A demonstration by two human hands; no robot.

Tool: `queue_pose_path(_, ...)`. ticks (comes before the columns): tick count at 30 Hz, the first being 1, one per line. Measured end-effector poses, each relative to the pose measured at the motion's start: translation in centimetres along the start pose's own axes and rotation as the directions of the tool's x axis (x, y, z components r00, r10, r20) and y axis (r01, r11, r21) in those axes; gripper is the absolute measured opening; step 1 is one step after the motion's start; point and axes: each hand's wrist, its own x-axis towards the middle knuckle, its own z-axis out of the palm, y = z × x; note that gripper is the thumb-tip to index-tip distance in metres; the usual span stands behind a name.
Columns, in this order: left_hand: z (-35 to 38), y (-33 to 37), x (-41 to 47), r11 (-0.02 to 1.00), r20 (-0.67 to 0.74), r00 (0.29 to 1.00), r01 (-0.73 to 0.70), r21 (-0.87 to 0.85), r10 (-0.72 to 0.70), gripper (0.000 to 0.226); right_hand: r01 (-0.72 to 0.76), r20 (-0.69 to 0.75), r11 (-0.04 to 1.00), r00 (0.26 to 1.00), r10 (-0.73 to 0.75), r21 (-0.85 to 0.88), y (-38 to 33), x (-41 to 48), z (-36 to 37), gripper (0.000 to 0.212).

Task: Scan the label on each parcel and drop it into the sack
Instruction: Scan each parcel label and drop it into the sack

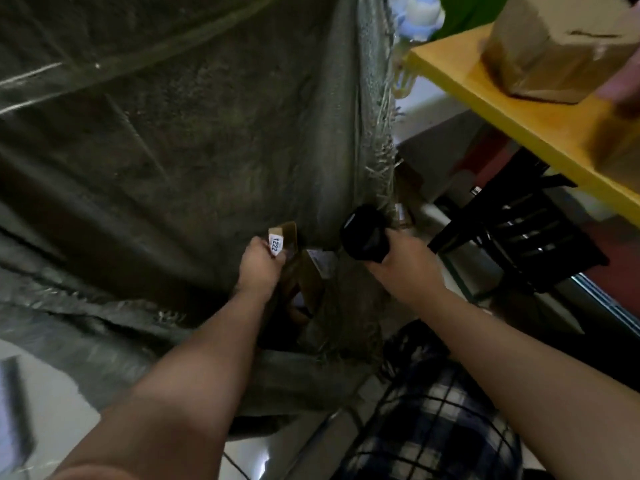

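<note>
My left hand [260, 265] grips a small brown cardboard parcel [289, 233] with a white label reading 1222, held over the mouth of the big grey-green woven sack [166, 140]. Another brown parcel [313, 278] with a white label lies in the sack's opening just below. My right hand [398, 261] holds a black handheld scanner [363, 237], its head pointing up and left towards the sack's frayed edge.
A yellow table [512, 112] stands at the upper right with taped brown parcels [550, 46] on it; another person's hand [623, 81] touches one. A black plastic crate [533, 233] sits under the table. Checked trousers [433, 410] show below.
</note>
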Motion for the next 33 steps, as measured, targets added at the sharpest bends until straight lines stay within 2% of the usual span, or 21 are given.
queue_pose_path(3, 1.3, 0.1, 2.0, 0.996, 0.035, 0.998, 0.046, 0.074, -0.049, 0.04, -0.003, 0.003, 0.998, 1.0, 0.003, -0.064, 1.1, 0.7, -0.5, 0.037)
queue_pose_path(6, 1.6, 0.4, 2.4, 0.981, 0.041, 0.997, 0.056, 0.186, -0.065, 0.05, -0.036, 0.045, 0.999, 0.998, 0.034, 0.037, 2.7, 1.2, -0.6, 0.041)
queue_pose_path(8, 1.1, 1.3, 1.4, 0.976, 0.049, 0.999, -0.015, 0.216, 0.005, 0.051, -0.03, 0.058, 0.998, 0.998, 0.026, 0.06, 3.6, 0.7, -0.7, 0.043)
queue_pose_path(10, 0.4, 2.8, -0.1, 0.968, 0.065, 0.987, -0.157, 0.196, 0.147, 0.044, -0.001, -0.004, 0.994, 1.0, 0.001, 0.112, 4.1, -0.4, -1.2, 0.04)
queue_pose_path(14, -1.4, 7.0, -4.6, 0.866, -0.002, 0.875, -0.478, 0.147, 0.484, 0.032, 0.064, -0.234, 0.934, 0.972, 0.021, 0.353, 3.6, -3.2, -3.3, 0.028)
queue_pose_path(16, -2.3, 9.8, -7.2, 0.798, -0.038, 0.8, -0.591, 0.116, 0.598, 0.029, 0.073, -0.31, 0.892, 0.948, 0.077, 0.446, 3.4, -4.5, -4.6, 0.039)
queue_pose_path(19, -2.8, 14.1, -10.9, 0.693, -0.043, 0.693, -0.715, 0.086, 0.72, 0.026, 0.082, -0.419, 0.871, 0.896, 0.149, 0.485, 4.0, -6.8, -6.9, 0.026)
queue_pose_path(21, -2.5, 17.0, -13.6, 0.634, -0.027, 0.634, -0.772, 0.051, 0.773, 0.026, 0.09, -0.498, 0.864, 0.844, 0.198, 0.496, 4.7, -8.9, -8.8, 0.019)
queue_pose_path(25, -0.7, 22.0, -18.5, 0.54, 0.026, 0.54, -0.84, -0.043, 0.842, 0.028, 0.156, -0.601, 0.815, 0.753, 0.267, 0.558, 6.2, -13.9, -13.2, 0.03)
queue_pose_path(27, 0.6, 24.1, -20.2, 0.496, 0.063, 0.493, -0.867, -0.046, 0.868, 0.03, 0.158, -0.634, 0.799, 0.704, 0.321, 0.58, 7.3, -16.0, -15.1, 0.027)
queue_pose_path(29, 1.9, 25.9, -21.7, 0.47, 0.088, 0.464, -0.881, -0.058, 0.881, 0.034, 0.161, -0.652, 0.785, 0.668, 0.36, 0.598, 8.5, -17.8, -16.7, 0.024)
queue_pose_path(33, 3.8, 28.6, -23.7, 0.462, 0.098, 0.455, -0.884, -0.068, 0.885, 0.051, 0.116, -0.615, 0.755, 0.665, 0.424, 0.646, 10.8, -20.0, -19.3, 0.015)
